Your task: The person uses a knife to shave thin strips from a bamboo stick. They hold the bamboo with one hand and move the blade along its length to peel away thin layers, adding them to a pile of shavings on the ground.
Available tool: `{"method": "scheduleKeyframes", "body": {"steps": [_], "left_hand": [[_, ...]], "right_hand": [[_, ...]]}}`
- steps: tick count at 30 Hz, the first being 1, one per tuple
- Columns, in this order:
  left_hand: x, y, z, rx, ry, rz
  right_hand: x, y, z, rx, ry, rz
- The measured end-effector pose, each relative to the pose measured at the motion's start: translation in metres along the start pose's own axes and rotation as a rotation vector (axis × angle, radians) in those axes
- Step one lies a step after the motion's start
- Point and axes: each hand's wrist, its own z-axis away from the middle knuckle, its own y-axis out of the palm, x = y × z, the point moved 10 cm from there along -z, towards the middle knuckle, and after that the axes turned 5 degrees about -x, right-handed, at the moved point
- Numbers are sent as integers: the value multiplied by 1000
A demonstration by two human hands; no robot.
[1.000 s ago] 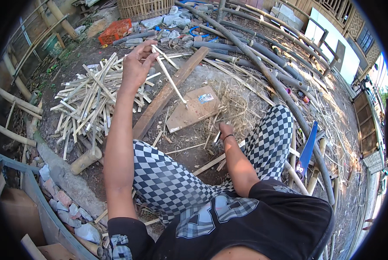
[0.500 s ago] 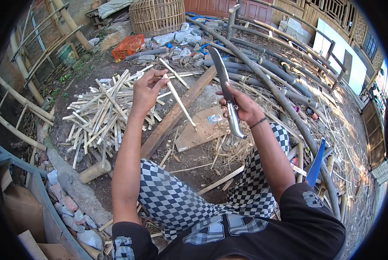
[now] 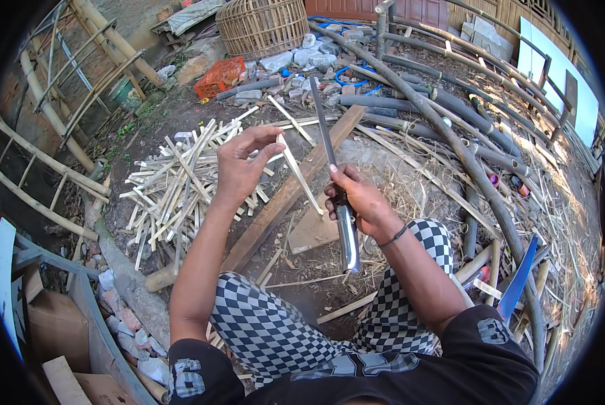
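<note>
My left hand (image 3: pixel 248 162) pinches the upper end of a thin, pale bamboo strip (image 3: pixel 297 170), which slants down and to the right. Closed round a machete's metal handle (image 3: pixel 347 239), my right hand (image 3: pixel 360 197) keeps the machete (image 3: pixel 321 121) with its dark blade pointing up and away, seen nearly edge-on. The strip's lower end comes close to the right fingers; whether they touch, I cannot tell. Behind my left hand lies a loose pile of split bamboo strips (image 3: pixel 181 179). A long wooden beam (image 3: pixel 268 210) runs below both hands, beside a flat brown board (image 3: pixel 312 233).
A blue saw blade (image 3: pixel 519 278) leans at the right by a long pole (image 3: pixel 478 179). Bamboo poles (image 3: pixel 444 111) lie at the far right. An orange crate (image 3: pixel 220 77) and a woven bamboo basket (image 3: pixel 262 27) stand at the back. Cardboard boxes (image 3: pixel 59 327) sit at the lower left.
My right hand has come lower and nearer the strip, and the machete has turned so its blade shows edge-on. My left hand still pinches the strip. The whole view has shifted slightly.
</note>
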Motion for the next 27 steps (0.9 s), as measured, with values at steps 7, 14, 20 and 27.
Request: {"method": "scheduleKeyframes", "body": {"steps": [7,14,20,27], "left_hand": [[-15,31,6,-25,128,41],[-60,54,19,-12,477,-397],[-82,70,24,-36,554,-506],[-85,73,26,-52,553,-495]], "right_hand": [[30,4,19,7,-200,138],[68,8,48,-124,-625,613],[76,14,67,-142,-687,646],[92,25,82,-187,-840,746]]}}
